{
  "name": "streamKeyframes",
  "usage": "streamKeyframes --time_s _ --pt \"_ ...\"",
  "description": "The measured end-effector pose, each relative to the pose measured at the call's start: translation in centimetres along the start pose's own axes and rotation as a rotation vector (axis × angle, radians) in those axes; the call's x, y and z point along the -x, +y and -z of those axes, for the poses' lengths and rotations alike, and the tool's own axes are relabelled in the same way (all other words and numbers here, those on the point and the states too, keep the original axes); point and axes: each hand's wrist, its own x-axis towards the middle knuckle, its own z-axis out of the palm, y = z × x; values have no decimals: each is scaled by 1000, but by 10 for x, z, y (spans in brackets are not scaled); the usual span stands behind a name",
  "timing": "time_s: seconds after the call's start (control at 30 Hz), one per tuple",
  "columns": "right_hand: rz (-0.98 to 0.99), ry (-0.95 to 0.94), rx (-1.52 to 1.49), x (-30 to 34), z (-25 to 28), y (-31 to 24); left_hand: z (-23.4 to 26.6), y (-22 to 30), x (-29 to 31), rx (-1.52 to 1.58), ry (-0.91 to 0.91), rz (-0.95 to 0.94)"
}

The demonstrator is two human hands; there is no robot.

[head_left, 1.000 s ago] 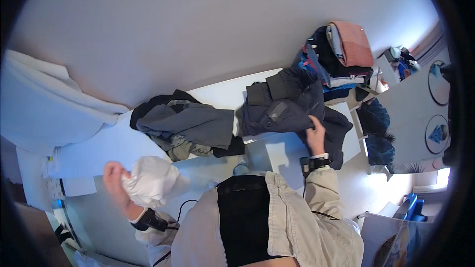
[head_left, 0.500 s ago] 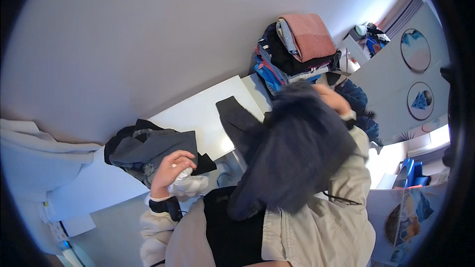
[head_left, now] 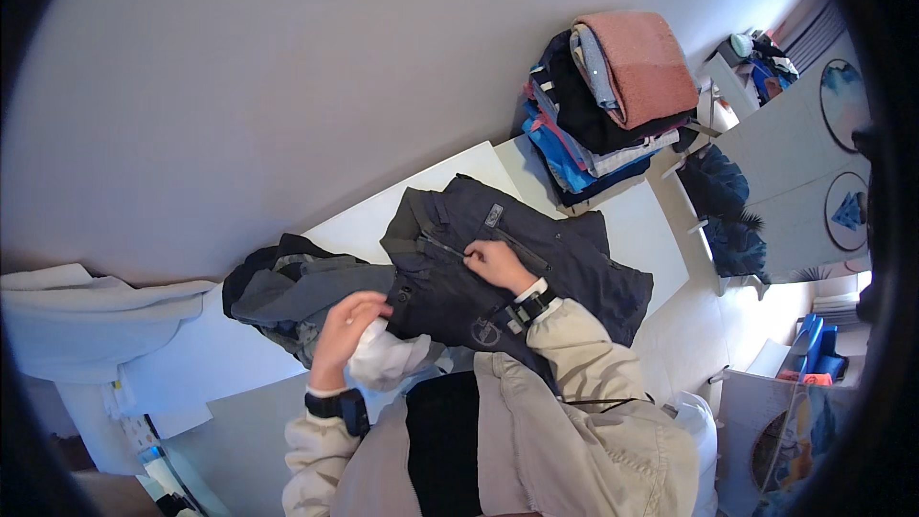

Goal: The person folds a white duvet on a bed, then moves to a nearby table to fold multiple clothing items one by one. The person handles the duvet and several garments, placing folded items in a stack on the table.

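A dark grey jacket (head_left: 565, 258) lies spread on the white table, its collar toward the left and a round emblem near its lower edge. My right hand (head_left: 500, 265) is closed on the jacket's front beside the zip, fingertips pinched on the fabric. Left of the collar, my left hand (head_left: 347, 333) curls its fingers around the top of a crumpled white cloth (head_left: 391, 361), which hangs beneath it. Those fingertips come close to the jacket's edge, and the palm is partly hidden.
A pile of grey and black clothes (head_left: 306, 292) lies left of the jacket. Folded clothes topped by a pink towel (head_left: 651, 72) are stacked at the back right. White fabric (head_left: 96, 325) drapes at the far left. The table (head_left: 459, 170) stands along the wall.
The jacket has come down from a bunched, raised position onto the table and now lies spread. My right hand has moved left and lower, onto its front. The view has shifted slightly.
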Motion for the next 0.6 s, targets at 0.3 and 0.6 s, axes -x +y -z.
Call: streamKeyframes --time_s 0.3,0.6 --pt "-154 41 -350 47 -41 1 -26 -104 -163 -621 165 -20" --pt "-56 258 -433 47 2 -79 -31 -35 -119 -574 -280 -203"
